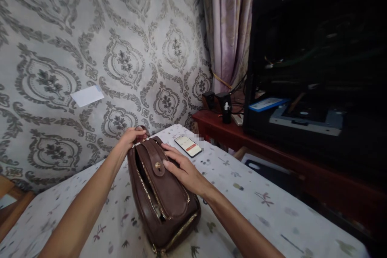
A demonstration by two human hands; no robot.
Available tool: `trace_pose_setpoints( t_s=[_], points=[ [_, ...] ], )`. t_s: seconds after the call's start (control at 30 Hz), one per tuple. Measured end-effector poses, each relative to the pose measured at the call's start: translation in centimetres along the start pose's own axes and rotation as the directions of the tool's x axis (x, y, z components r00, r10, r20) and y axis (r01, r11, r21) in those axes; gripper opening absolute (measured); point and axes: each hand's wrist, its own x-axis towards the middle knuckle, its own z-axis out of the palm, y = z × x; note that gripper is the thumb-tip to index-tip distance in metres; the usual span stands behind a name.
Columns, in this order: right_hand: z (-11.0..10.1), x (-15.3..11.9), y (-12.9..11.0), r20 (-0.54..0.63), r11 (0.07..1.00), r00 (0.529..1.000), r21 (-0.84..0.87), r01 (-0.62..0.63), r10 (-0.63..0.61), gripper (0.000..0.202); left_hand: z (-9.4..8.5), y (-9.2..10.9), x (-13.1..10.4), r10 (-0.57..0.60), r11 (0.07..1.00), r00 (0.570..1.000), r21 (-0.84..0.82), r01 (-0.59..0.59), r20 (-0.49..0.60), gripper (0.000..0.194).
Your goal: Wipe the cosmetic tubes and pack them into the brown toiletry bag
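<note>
A brown leather handbag (151, 193) with gold zips lies on a white patterned cloth. One long zip on its top gapes, and a flap with a gold clasp crosses the upper part. At the bag's far end my left hand (133, 136) is closed, its fingers pinching a brown leather piece there; what exactly the piece is cannot be made out. My right hand (184, 169) rests on the bag's right side, fingers stretched out and thumb beside the clasp. Just beyond it lies a phone (189, 146) with its screen lit.
The cloth-covered surface (242, 209) meets a patterned wall at the back left. On the right, a dark red desk (217, 123) carries a big black open case (302, 48), a small black bottle (226, 113) and dark boxes. A purple curtain (229, 28) hangs behind.
</note>
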Motion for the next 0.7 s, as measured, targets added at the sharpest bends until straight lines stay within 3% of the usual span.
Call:
trace_pose_setpoints(
  t_s=[0.2, 0.5, 0.7],
  points=[
    [-0.2, 0.5, 0.0, 0.015, 0.998, 1.0, -0.064, 0.021, -0.02, 0.058, 0.3, 0.1, -0.7, 0.039, 0.998, 0.999, -0.046, -0.041, -0.029, 0.034],
    [-0.7, 4.9, -0.9, 0.169, 0.912, 0.985, -0.408, 0.045, 0.027, 0.058, 0.5, -0.1, -1.7, 0.121, 0.99, 0.993, -0.073, -0.121, -0.004, 0.038],
    [-0.2, 5.9, -0.6, 0.218, 0.953, 0.973, -0.269, 0.139, -0.08, 0.047, 0.4, -0.4, -1.4, 0.137, 0.988, 0.991, -0.065, -0.137, -0.01, 0.038]
  ],
)
